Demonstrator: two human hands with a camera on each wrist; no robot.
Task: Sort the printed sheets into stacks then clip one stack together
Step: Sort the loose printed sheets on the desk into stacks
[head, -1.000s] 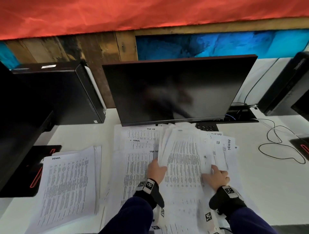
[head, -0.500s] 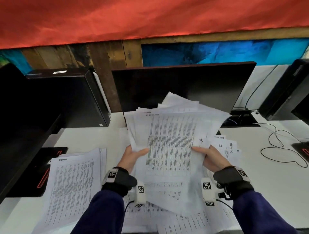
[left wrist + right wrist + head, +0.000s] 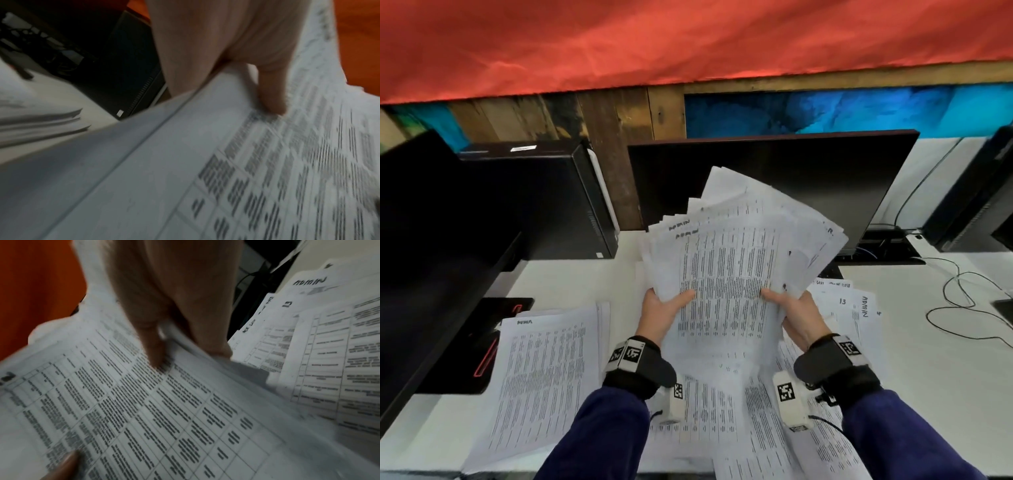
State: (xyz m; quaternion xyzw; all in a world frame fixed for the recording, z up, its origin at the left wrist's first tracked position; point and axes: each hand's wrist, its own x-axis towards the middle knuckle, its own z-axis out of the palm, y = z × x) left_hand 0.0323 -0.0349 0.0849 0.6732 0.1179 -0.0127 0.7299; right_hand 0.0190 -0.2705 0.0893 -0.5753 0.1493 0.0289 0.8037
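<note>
A thick, fanned bundle of printed sheets [image 3: 732, 270] is lifted off the white desk [image 3: 935, 377] and tilted up in front of the monitor. My left hand [image 3: 664, 308] grips its left edge, thumb on the top page and fingers hidden behind. My right hand [image 3: 794, 311] grips the right edge the same way. In the left wrist view my left hand [image 3: 236, 61] pinches the bundle [image 3: 246, 178], blurred. In the right wrist view my right hand [image 3: 176, 318] pinches the bundle [image 3: 144, 402]. More loose sheets [image 3: 739, 421] lie below. A separate stack [image 3: 541, 380] lies at the left.
A dark monitor [image 3: 791, 178] stands just behind the bundle. A black computer case [image 3: 537, 202] sits at the back left and another [image 3: 976, 202] at the right. Sheets marked by hand [image 3: 856, 308] lie right of my hands. A black cable [image 3: 969, 301] loops over the desk's right side.
Both hands have gathered the spread sheets off the desk and raised them as one bundle, which has tilted further up toward the monitor.
</note>
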